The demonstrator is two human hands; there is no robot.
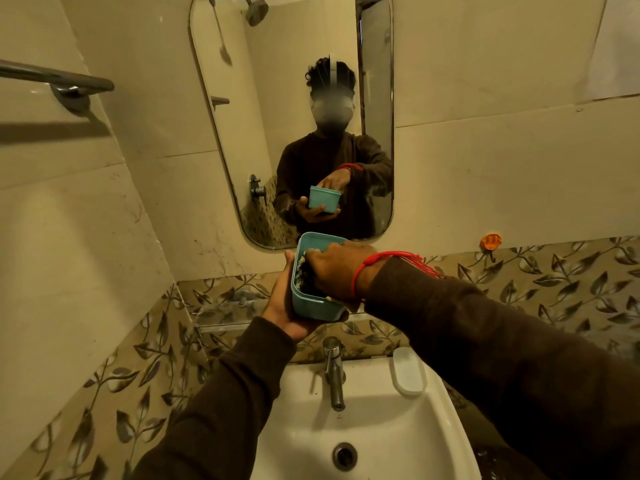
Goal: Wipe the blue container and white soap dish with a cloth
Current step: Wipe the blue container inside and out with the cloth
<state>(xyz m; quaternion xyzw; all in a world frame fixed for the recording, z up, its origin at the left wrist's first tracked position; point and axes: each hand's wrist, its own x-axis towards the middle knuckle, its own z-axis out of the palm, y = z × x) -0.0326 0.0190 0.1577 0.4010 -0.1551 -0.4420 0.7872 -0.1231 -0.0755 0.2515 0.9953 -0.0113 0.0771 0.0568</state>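
My left hand [284, 306] cups the blue container [311, 306] from below and the side, holding it tilted above the sink. My right hand [337, 271], with red threads around the wrist, reaches into the container's open top and presses a dark-and-light cloth [304, 275] against the inside. Most of the cloth is hidden by the hand. The white soap dish [408, 372] lies on the sink's back right ledge, apart from both hands.
A white sink [388, 438] with a chrome tap [334, 372] and a drain [344, 455] sits below my arms. A wall mirror [294, 116] ahead reflects a person holding the container. A glass shelf [228, 313] is under the mirror, a towel bar [59, 81] at the left, an orange hook [490, 242] at the right.
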